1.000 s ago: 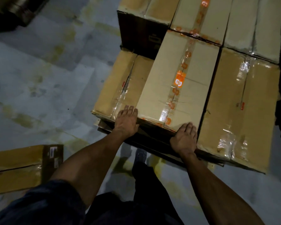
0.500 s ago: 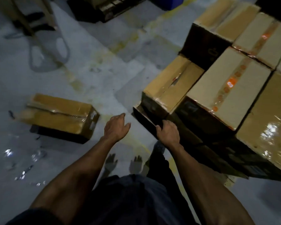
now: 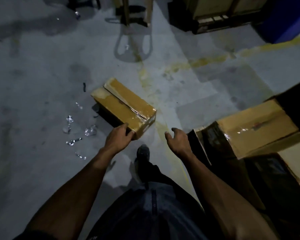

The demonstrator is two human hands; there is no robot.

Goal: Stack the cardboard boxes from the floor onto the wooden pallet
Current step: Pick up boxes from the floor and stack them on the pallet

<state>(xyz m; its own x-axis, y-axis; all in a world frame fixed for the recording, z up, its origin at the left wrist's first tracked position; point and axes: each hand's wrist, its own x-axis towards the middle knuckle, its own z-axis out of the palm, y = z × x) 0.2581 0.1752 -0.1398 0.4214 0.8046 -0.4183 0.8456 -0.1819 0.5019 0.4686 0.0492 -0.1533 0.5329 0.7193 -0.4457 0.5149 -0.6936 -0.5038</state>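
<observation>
A taped cardboard box (image 3: 123,106) lies alone on the grey floor ahead of me. My left hand (image 3: 119,138) is at its near corner, fingers bent against the near-left edge; a firm grip is not plain. My right hand (image 3: 177,141) hovers to the right of the box, fingers loosely curled and holding nothing. Stacked cardboard boxes (image 3: 253,129) fill the right side, the lowest of them sticking out toward my right hand. The pallet beneath them is lost in shadow.
Shiny plastic scraps (image 3: 71,129) litter the floor left of the box. A hand truck (image 3: 133,40) stands at the top centre, a loaded pallet (image 3: 215,19) and a blue bin (image 3: 287,18) at the top right. My shoe (image 3: 143,151) is between my hands.
I have turned left, away from the stack, toward the lone box. Both hands left the stacked boxes; my left hand has reached the floor box's near corner.
</observation>
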